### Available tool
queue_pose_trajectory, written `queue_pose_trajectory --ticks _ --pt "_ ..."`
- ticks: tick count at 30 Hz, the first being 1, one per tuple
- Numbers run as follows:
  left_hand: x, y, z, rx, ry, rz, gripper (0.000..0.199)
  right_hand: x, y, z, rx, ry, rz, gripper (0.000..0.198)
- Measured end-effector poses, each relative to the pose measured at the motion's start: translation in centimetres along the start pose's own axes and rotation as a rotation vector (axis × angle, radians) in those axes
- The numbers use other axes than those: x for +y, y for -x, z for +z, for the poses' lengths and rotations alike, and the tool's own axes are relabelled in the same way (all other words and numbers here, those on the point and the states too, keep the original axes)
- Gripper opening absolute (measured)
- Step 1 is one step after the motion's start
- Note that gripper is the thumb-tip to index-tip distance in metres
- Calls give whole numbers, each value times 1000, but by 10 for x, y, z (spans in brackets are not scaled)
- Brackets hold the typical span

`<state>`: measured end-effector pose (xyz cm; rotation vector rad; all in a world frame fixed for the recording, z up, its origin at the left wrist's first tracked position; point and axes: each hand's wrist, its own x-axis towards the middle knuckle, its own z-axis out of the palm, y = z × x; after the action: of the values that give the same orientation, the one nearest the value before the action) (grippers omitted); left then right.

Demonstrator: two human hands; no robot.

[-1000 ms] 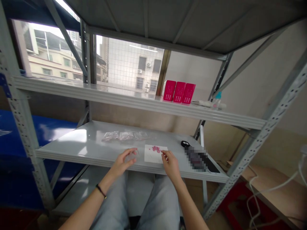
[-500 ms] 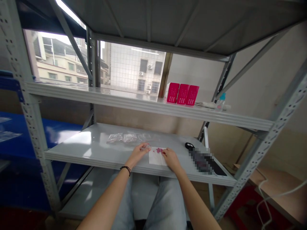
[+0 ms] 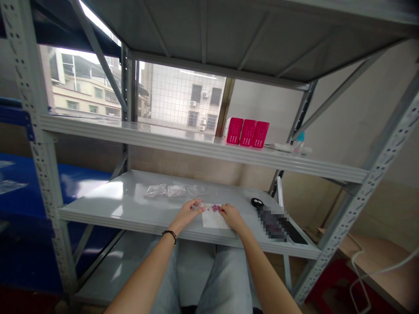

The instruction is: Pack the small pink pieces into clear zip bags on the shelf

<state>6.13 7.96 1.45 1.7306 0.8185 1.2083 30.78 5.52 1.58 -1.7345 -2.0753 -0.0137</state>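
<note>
On the grey shelf board (image 3: 108, 205) in front of me lies a white sheet of paper (image 3: 212, 221). A little heap of small pink pieces (image 3: 215, 208) rests near its far edge, with one or two pieces apart on the left. My left hand (image 3: 190, 212), at the paper's left side, is closed on a small clear plastic bag (image 3: 197, 204) with a thin red line along its edge. My right hand (image 3: 231, 215) has its fingers pinched together at the right side of the heap. Whatever is between those fingertips is hidden.
Several clear plastic bags (image 3: 176, 190) lie in a row behind my left hand. To the right are a black round object (image 3: 257, 202) and a blurred-out dark item (image 3: 273, 223). Three pink boxes (image 3: 248, 133) and a blue-capped bottle (image 3: 299, 143) stand on the shelf above.
My view has tilted slightly upward, so the scene sits a little lower. Both hands stay by the paper; the left one has turned a little with the bag, its red line now clearer.
</note>
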Motion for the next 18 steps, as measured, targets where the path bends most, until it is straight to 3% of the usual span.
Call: queue_pose_trajectory --ticks 10,14,18 --pt "-6 -2 1 9 -43 23 47 -5 3 -13 125 -191 -5 18" --pt "-6 -2 3 -2 -48 30 49 -34 -5 -19 175 -325 -54 27" --pt "-2 -2 3 -20 -32 37 45 -62 -17 -18 158 -388 -137 23"
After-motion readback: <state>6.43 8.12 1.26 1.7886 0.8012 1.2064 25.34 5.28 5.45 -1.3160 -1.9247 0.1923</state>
